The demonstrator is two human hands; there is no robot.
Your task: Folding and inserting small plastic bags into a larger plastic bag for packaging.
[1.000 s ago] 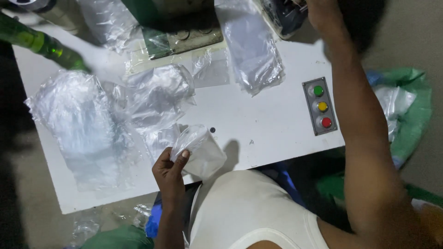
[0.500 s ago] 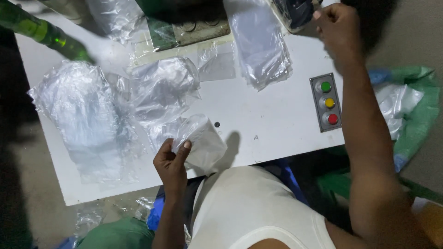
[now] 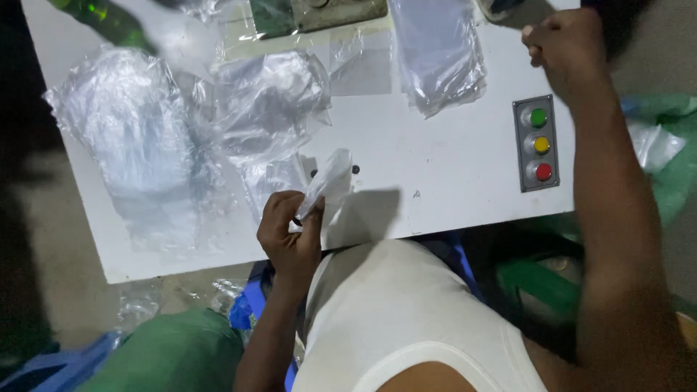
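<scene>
Dim surroundings, bright glare, slight blur.

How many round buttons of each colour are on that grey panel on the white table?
On the grey panel:
Green button: 1
Yellow button: 1
Red button: 1
Total: 3

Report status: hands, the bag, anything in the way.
Left hand pinching small clear plastic bag above white table. Right hand fisted at the far edge; contents unclear. Loose plastic bags piled left; button panel right.
</scene>
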